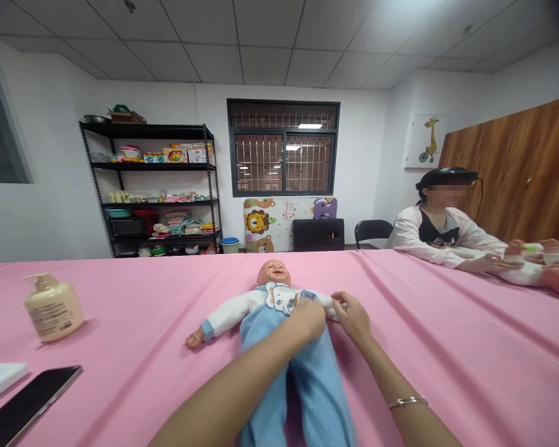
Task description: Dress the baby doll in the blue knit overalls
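1. Doll placement first: the doll [271, 309] lies on its back on the pink surface [447, 347], right under the fingers. Its head is just beyond them and its blue overalls [307, 385] run back toward the person.
2. The left hand [307, 320] sits knuckles-up on the bib. Its fingers curl under and out of sight, so I cannot tell whether they grip cloth. It probably works best as an anchor, pressing lightly so the body does not slide.
3. The right hand [353, 318], just right of the left, has its fingers [339, 300] pressed together in a pinch on the white sleeve [328, 303] at the doll's shoulder. The pinch should take cloth only, close to the seam, and any tug should run along the arm.
4. The two hands are best kept close together, since a wide pull would likely twist the torso.
5. A pump bottle [54, 308] and a phone [30, 403] lie well left of the fingers. Another person's hands [494, 264] are far to the right. None of these crowds the work.
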Tool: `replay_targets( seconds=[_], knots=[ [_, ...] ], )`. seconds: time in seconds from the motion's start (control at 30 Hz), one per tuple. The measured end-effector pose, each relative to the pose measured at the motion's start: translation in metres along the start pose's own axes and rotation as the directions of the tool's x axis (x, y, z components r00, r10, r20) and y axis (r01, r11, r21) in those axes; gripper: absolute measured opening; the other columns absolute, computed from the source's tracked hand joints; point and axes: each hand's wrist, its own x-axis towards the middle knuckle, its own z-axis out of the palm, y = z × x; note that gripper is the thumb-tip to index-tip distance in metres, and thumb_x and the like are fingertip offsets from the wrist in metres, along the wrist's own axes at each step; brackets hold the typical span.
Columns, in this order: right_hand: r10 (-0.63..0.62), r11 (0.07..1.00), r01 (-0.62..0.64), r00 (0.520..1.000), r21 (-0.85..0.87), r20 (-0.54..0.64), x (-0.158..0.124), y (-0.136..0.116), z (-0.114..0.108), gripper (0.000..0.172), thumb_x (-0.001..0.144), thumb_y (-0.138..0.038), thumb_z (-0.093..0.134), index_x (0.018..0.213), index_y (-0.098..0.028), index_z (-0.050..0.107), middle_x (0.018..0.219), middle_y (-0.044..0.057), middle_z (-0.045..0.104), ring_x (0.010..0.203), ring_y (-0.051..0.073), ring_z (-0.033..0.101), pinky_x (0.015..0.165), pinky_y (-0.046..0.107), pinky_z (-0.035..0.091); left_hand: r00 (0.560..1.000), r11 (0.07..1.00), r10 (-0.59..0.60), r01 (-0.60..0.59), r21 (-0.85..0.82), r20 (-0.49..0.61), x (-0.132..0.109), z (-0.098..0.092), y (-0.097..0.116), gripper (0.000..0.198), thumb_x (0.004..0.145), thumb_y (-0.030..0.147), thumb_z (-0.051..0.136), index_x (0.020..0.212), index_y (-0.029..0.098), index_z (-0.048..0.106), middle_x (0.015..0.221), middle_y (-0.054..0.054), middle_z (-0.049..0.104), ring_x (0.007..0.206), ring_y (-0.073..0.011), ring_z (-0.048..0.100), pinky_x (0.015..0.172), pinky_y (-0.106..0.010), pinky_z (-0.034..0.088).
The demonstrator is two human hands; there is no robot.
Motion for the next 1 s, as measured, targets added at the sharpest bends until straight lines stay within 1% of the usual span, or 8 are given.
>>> replay_targets(
  seconds=[0.17, 0.3, 0.4, 0.53, 0.67, 0.77, 0.9, 1.0],
  knots=[
    [0.057, 0.91, -0.011, 0.993, -0.415, 0.099, -0.002, 0.038, -0.013, 0.06, 0.065, -0.028, 0.052, 0.124, -0.018, 0.045, 0.122, 0.008, 0.051, 0.115, 0.029, 0.041, 0.094, 0.041, 0.031, 0.994, 0.992, -0.082, 0.088, 0.093, -0.066, 0.017, 0.007, -0.012, 0.023, 0.073, 0.003, 0.048, 0.091, -0.002, 0.062, 0.097, -0.024, 0.061, 0.098, -0.0324, 0.055, 0.085, -0.041, 0.044],
    [-0.029, 0.835, 0.044, 0.999, -0.549, 0.036, -0.003, 0.031, -0.014, 0.042, 0.065, -0.023, 0.054, 0.106, -0.015, 0.057, 0.101, 0.01, 0.059, 0.104, 0.029, 0.045, 0.092, 0.044, 0.031, 0.97, 0.973, -0.179, 0.199, 0.114, -0.163, 0.001, 0.011, -0.028, 0.027, 0.08, 0.006, 0.04, 0.099, 0.0, 0.058, 0.102, -0.022, 0.058, 0.099, -0.0314, 0.054, 0.086, -0.044, 0.043],
    [-0.226, 0.836, 0.09, 0.955, -0.542, -0.19, -0.002, 0.011, -0.016, 0.031, 0.07, -0.017, 0.051, 0.099, -0.017, 0.06, 0.105, 0.011, 0.055, 0.11, 0.03, 0.041, 0.095, 0.047, 0.029, 0.922, 0.969, -0.2, 0.236, 0.071, -0.33, -0.013, 0.015, -0.039, 0.028, 0.083, 0.007, 0.035, 0.104, 0.006, 0.054, 0.104, -0.017, 0.057, 0.094, -0.0261, 0.055, 0.082, -0.039, 0.045],
    [-0.119, 0.99, 0.075, 0.891, -0.118, -0.439, 0.0, -0.018, -0.014, 0.063, 0.07, -0.024, 0.056, 0.129, -0.019, 0.037, 0.132, 0.016, 0.031, 0.117, 0.03, 0.039, 0.088, 0.044, 0.042, 0.802, 0.994, -0.048, 0.099, 0.053, -0.595, -0.025, 0.018, -0.045, 0.024, 0.088, 0.012, 0.038, 0.108, 0.013, 0.051, 0.105, -0.009, 0.059, 0.093, -0.0189, 0.056, 0.082, -0.03, 0.046],
    [0.076, 0.907, 0.035, 0.967, 0.42, -0.244, -0.004, -0.049, -0.008, 0.098, 0.07, -0.032, 0.058, 0.139, -0.023, -0.011, 0.133, 0.016, 0.032, 0.096, 0.02, 0.057, 0.071, 0.033, 0.053, 0.69, 0.987, 0.103, 0.017, 0.158, -0.716, -0.033, 0.017, -0.045, 0.022, 0.09, 0.019, 0.04, 0.107, 0.02, 0.054, 0.089, -0.003, 0.064, 0.08, -0.0176, 0.059, 0.071, -0.028, 0.046],
    [-0.095, 0.898, 0.173, 0.974, 0.404, -0.207, -0.012, -0.069, -0.002, 0.089, 0.074, -0.034, 0.057, 0.141, -0.023, 0.0, 0.13, 0.013, 0.041, 0.104, 0.021, 0.053, 0.076, 0.032, 0.053, 0.654, 0.983, 0.114, 0.035, 0.18, -0.748, -0.036, 0.016, -0.044, 0.025, 0.09, 0.021, 0.04, 0.111, 0.021, 0.054, 0.089, -0.004, 0.066, 0.076, -0.0175, 0.06, 0.07, -0.029, 0.045],
    [-0.331, 0.921, 0.343, 0.939, 0.187, -0.092, -0.021, -0.08, 0.005, 0.055, 0.079, -0.029, 0.047, 0.131, -0.018, 0.038, 0.126, 0.011, 0.047, 0.107, 0.022, 0.05, 0.081, 0.036, 0.052, 0.693, 0.991, 0.041, 0.061, 0.116, -0.719, -0.035, 0.014, -0.045, 0.035, 0.089, 0.022, 0.041, 0.123, 0.015, 0.046, 0.115, -0.012, 0.058, 0.097, -0.0221, 0.057, 0.085, -0.034, 0.043],
    [-0.427, 0.9, 0.423, 0.904, 0.107, 0.018, -0.022, -0.08, 0.009, 0.051, 0.076, -0.016, 0.039, 0.126, -0.019, 0.047, 0.127, 0.006, 0.047, 0.115, 0.021, 0.045, 0.094, 0.04, 0.045, 0.689, 0.993, 0.029, 0.063, 0.1, -0.724, -0.034, 0.014, -0.044, 0.044, 0.086, 0.018, 0.039, 0.129, 0.006, 0.038, 0.124, -0.019, 0.05, 0.115, -0.0264, 0.046, 0.097, -0.039, 0.036]
  ],
)
